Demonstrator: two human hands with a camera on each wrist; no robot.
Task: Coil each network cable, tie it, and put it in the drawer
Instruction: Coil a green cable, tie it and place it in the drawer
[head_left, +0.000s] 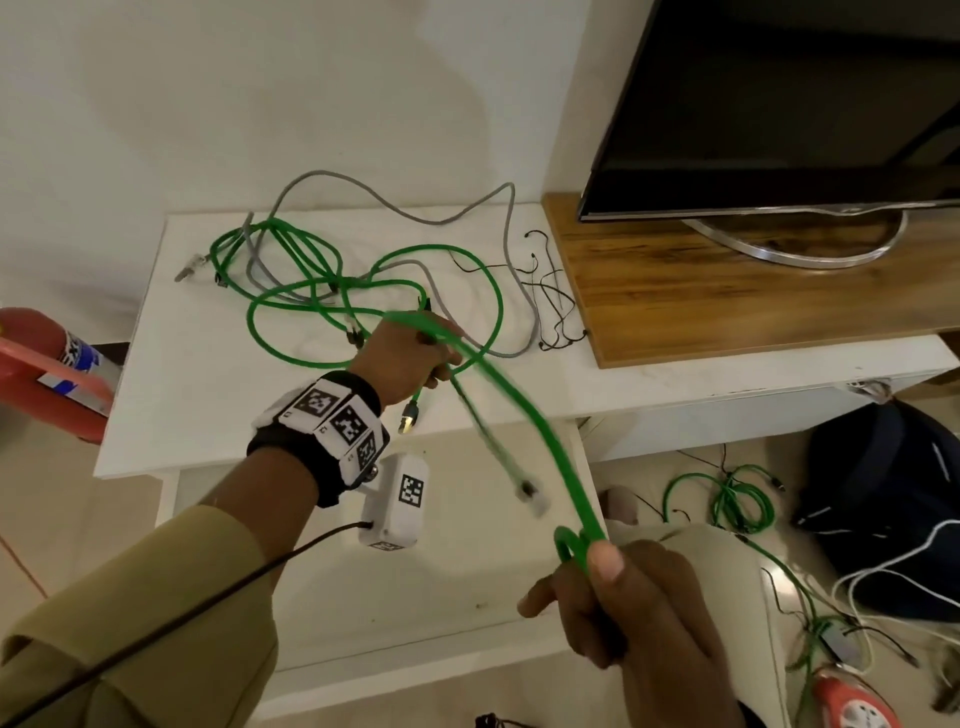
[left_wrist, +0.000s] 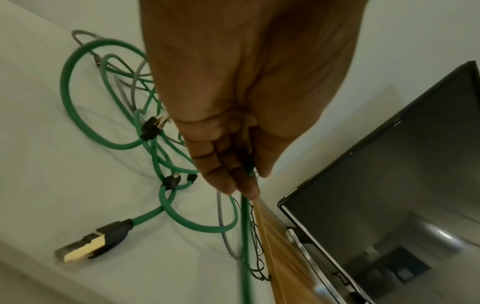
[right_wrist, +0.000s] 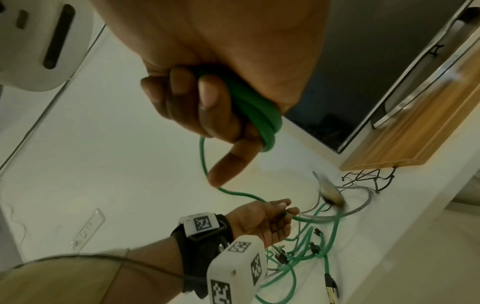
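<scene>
A green network cable (head_left: 519, 410) runs taut from my left hand (head_left: 415, 353) down to my right hand (head_left: 623, 597). My right hand (right_wrist: 207, 102) grips a few small loops of the cable (right_wrist: 259, 115) in its fist, thumb on top. My left hand (left_wrist: 233, 164) pinches the cable (left_wrist: 245, 246) between thumb and fingers just above the white tabletop (head_left: 197, 332). A blurred plug end (head_left: 527, 491) swings over the open white drawer (head_left: 415, 623). More green cable (head_left: 291, 312) and a grey cable (head_left: 395, 208) lie tangled on the table, and a gold plug (head_left: 408, 422) hangs near its front edge.
Thin black ties (head_left: 550, 306) lie beside a wooden board (head_left: 727, 291) that carries a TV (head_left: 779, 104). A red extinguisher (head_left: 47, 374) stands at the left. On the floor at the right are more green cables (head_left: 737, 499), a dark bag (head_left: 883, 493) and white wires.
</scene>
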